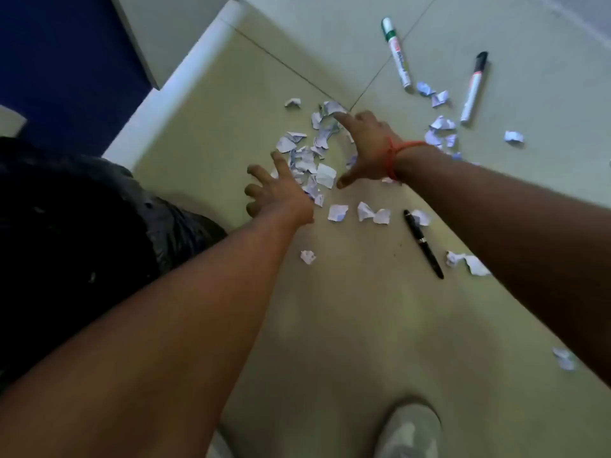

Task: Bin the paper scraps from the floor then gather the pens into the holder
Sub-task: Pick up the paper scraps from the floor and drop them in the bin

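Note:
A heap of torn white paper scraps (309, 160) lies on the tiled floor between my two hands. My left hand (274, 190) reaches down at the heap's left side, fingers spread, holding nothing. My right hand (367, 150), with a red thread on its wrist, is cupped open over the heap's right side. More scraps (441, 127) lie to the right. A black pen (423, 242) lies near the front. A green-capped marker (396, 52) and a black-capped marker (474, 87) lie farther away.
A black bin bag (82, 226) sits at the left, close to my left arm. A white skirting board (178, 81) and a blue wall border the floor at the left. My shoe (410, 431) shows at the bottom. Loose scraps (563, 358) lie at the right edge.

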### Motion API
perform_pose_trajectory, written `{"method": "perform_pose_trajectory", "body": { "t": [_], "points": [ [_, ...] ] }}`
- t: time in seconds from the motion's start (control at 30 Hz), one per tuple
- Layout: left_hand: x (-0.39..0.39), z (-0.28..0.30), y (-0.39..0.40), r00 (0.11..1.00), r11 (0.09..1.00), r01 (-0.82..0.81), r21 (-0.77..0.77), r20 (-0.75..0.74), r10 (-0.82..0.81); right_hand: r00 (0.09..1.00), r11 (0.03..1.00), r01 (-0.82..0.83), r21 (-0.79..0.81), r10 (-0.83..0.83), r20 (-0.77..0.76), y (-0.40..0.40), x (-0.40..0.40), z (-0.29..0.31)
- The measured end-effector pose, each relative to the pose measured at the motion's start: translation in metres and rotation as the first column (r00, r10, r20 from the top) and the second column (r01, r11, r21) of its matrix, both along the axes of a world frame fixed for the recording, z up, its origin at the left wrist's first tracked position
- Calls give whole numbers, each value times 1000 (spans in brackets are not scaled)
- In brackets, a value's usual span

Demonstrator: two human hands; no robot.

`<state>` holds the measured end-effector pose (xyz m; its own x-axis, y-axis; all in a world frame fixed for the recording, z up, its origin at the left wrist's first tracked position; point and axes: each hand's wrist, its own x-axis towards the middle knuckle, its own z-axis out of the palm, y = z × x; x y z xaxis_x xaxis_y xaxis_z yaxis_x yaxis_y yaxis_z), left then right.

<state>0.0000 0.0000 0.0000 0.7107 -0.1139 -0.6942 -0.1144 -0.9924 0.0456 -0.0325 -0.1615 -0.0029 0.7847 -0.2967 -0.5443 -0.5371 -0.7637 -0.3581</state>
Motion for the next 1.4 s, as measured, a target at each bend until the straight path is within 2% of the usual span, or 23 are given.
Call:
{"method": "perform_pose_trajectory", "body": {
  "t": [0.17, 0.23, 0.3, 0.43, 0.5, 0.6, 0.7, 0.77, 0.83, 0.9, 1.0, 1.07, 1.13, 1.27, 1.4],
  "points": [
    [24, -38, -17, 986, 985, 169, -43, -3, -169, 962, 954, -264, -146, 250, -108, 5, 41, -38],
    [35, -49, -27, 955, 955, 295, -27, 26, -294, 945, 920, -326, -217, 315, -88, 2, 47, -51],
    [38, -58, -34, 931, 933, 361, -5, 63, -360, 951, 925, -306, -225, 308, -27, 0, 47, -58],
    [29, -59, -42, 912, 920, 362, -151, 259, -317, 933, 934, -267, -238, 312, 179, -3, 50, -62],
    [21, -59, -39, 936, 925, 285, -251, 279, -213, 922, 935, -257, -245, 313, 227, -1, 49, -61],
    [20, -52, -29, 963, 931, 164, -325, 258, -79, 942, 945, -187, -270, 250, 223, 6, 47, -56],
    [18, -33, -17, 975, 922, 33, -386, 214, 55, 977, 990, 32, -140, -2, 212, 12, 32, -47],
    [16, -14, -13, 972, 905, 9, -426, 218, 93, 936, 964, 252, 87, -265, 232, 13, 17, -38],
    [20, 8, -13, 968, 890, 47, -453, 241, 72, 820, 800, 421, 428, -537, 198, 13, 8, -21],
    [26, 38, -11, 967, 866, 39, -499, 236, 92, 754, 639, 417, 647, -640, 147, 16, 1, 4],
    [33, 99, -2, 989, 824, 10, -567, 129, 77, 734, 570, 346, 746, -659, 164, 20, 4, 42],
    [38, 138, 14, 997, 775, -8, -631, 59, 58, 738, 560, 301, 771, -649, 183, 29, 7, 73],
    [41, 176, 39, 998, 747, -62, -662, -20, 65, 781, 582, 229, 780, -588, 209, 45, 12, 104],
    [58, 224, 108, 1000, 868, -10, -497, -24, -2, 878, 608, 66, 791, -412, 243, 86, 28, 156],
    [74, 233, 186, 994, 920, -108, -377, -69, 89, 943, 628, -91, 773, -194, 269, 145, 49, 191]
  ]
}}
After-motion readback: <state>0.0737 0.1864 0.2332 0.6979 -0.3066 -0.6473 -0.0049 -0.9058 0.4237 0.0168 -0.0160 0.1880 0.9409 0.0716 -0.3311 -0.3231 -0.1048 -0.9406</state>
